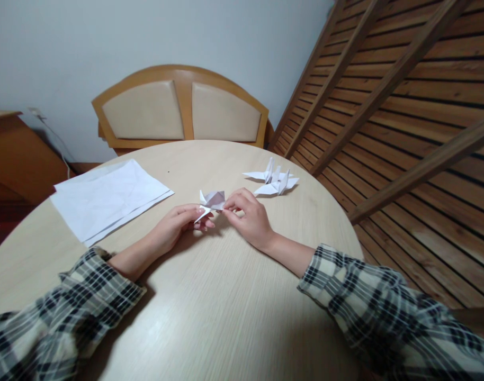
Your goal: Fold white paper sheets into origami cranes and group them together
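Note:
A small white folded-paper crane [214, 199] is held between my two hands, above the middle of the table. My left hand [186, 219] pinches it from the left, thumb on top and fingers below, with a pointed paper tip sticking out over the thumb. At the crane's right side, my right hand [248, 216] grips an edge between thumb and forefinger. Beyond my right hand, several finished-looking paper cranes [279, 186] sit close together on the table, their wings spread.
White paper sheets [110, 196] with fold creases lie stacked on the left of the round wooden table [226, 317]. Behind the table stands a wooden headboard [182, 103] with cream panels. A slatted wooden screen [417, 132] leans along the right. A brown cabinet [23, 153] is at the far left.

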`<action>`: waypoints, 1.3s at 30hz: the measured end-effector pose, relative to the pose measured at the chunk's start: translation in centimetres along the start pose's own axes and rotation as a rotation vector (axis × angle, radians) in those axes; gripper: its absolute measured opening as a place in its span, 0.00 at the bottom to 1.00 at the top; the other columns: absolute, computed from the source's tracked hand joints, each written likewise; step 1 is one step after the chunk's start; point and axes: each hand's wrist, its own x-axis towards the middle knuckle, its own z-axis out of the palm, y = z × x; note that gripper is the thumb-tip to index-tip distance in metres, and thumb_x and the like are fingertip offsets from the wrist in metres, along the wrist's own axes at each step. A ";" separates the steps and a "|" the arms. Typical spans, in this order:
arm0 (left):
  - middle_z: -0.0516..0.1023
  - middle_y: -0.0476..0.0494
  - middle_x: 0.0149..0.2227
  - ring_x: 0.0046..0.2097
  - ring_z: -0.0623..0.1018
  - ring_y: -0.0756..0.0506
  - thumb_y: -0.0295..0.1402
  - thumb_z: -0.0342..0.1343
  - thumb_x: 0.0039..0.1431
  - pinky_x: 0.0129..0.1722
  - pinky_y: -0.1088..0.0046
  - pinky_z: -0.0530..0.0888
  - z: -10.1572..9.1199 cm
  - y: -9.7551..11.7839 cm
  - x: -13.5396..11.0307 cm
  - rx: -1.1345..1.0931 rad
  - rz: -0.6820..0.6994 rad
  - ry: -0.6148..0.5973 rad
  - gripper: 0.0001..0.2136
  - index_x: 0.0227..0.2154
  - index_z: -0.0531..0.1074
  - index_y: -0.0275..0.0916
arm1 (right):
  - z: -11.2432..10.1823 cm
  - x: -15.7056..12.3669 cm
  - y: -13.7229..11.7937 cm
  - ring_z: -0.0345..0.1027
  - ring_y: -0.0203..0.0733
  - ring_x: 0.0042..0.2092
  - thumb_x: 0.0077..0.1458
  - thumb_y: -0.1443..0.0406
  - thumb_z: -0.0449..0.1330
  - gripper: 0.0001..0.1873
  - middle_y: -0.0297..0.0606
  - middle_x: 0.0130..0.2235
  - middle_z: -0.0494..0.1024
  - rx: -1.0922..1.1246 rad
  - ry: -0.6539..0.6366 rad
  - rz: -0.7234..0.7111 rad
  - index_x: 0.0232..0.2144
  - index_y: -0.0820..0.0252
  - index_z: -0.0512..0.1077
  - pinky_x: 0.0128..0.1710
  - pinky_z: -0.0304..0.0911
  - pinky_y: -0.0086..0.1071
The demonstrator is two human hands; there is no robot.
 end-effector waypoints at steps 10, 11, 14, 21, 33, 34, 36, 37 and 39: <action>0.79 0.43 0.28 0.28 0.74 0.49 0.36 0.54 0.56 0.31 0.72 0.72 0.4 0.1 -0.2 0.011 0.011 0.005 0.07 0.28 0.73 0.37 | -0.2 0.1 0.0 0.66 0.37 0.38 0.58 0.62 0.60 0.05 0.36 0.40 0.70 0.077 -0.033 0.025 0.37 0.54 0.68 0.37 0.65 0.33; 0.79 0.43 0.28 0.28 0.74 0.49 0.36 0.54 0.56 0.31 0.72 0.72 0.4 0.1 -0.2 0.022 0.013 0.011 0.08 0.28 0.73 0.37 | -0.2 0.2 -0.1 0.66 0.37 0.37 0.59 0.62 0.59 0.05 0.36 0.40 0.70 0.089 -0.025 0.037 0.38 0.54 0.68 0.36 0.65 0.33; 0.79 0.42 0.29 0.29 0.75 0.48 0.37 0.53 0.57 0.32 0.70 0.73 0.2 -0.1 -0.2 0.038 0.018 0.012 0.08 0.28 0.72 0.38 | -0.2 0.3 0.0 0.66 0.38 0.38 0.62 0.62 0.55 0.05 0.36 0.38 0.72 0.097 0.027 0.063 0.36 0.55 0.69 0.36 0.64 0.34; 0.79 0.38 0.29 0.30 0.76 0.46 0.35 0.50 0.56 0.33 0.68 0.75 0.2 -0.1 -0.1 -0.003 0.022 0.037 0.08 0.29 0.71 0.37 | 0.2 0.7 1.1 0.67 0.36 0.29 0.62 0.57 0.53 0.11 0.33 0.30 0.70 0.306 0.098 0.292 0.31 0.56 0.65 0.29 0.63 0.32; 0.74 0.41 0.24 0.27 0.73 0.46 0.36 0.46 0.51 0.31 0.68 0.76 0.2 0.4 -0.1 -0.038 0.023 0.100 0.08 0.26 0.68 0.39 | 0.5 0.8 2.2 0.64 0.35 0.27 0.60 0.53 0.54 0.15 0.31 0.27 0.67 0.378 0.126 0.395 0.29 0.56 0.63 0.27 0.61 0.32; 0.73 0.42 0.23 0.27 0.72 0.46 0.36 0.46 0.50 0.30 0.68 0.76 0.1 0.5 -0.1 -0.029 0.027 0.111 0.08 0.25 0.68 0.39 | 0.5 0.8 2.2 0.64 0.35 0.27 0.60 0.52 0.53 0.15 0.31 0.26 0.67 0.371 0.131 0.391 0.29 0.56 0.63 0.27 0.61 0.31; 0.72 0.42 0.23 0.26 0.71 0.46 0.35 0.45 0.48 0.29 0.68 0.76 0.0 0.5 -0.1 -0.027 0.034 0.125 0.08 0.25 0.67 0.40 | 0.5 0.8 2.1 0.63 0.35 0.27 0.61 0.52 0.53 0.15 0.31 0.26 0.66 0.364 0.143 0.381 0.30 0.55 0.63 0.26 0.60 0.31; 0.71 0.42 0.24 0.26 0.71 0.46 0.35 0.45 0.48 0.29 0.68 0.76 -0.1 0.4 -0.1 -0.036 0.037 0.125 0.08 0.25 0.67 0.39 | 0.5 0.8 2.1 0.64 0.35 0.27 0.61 0.53 0.53 0.14 0.31 0.26 0.66 0.367 0.147 0.377 0.30 0.55 0.63 0.26 0.60 0.31; 0.71 0.43 0.25 0.27 0.71 0.47 0.35 0.46 0.50 0.29 0.69 0.75 -0.2 0.2 -0.1 -0.071 0.050 0.116 0.07 0.25 0.67 0.39 | 0.5 0.8 1.9 0.65 0.35 0.28 0.61 0.53 0.52 0.13 0.31 0.27 0.67 0.381 0.145 0.367 0.30 0.55 0.63 0.27 0.61 0.31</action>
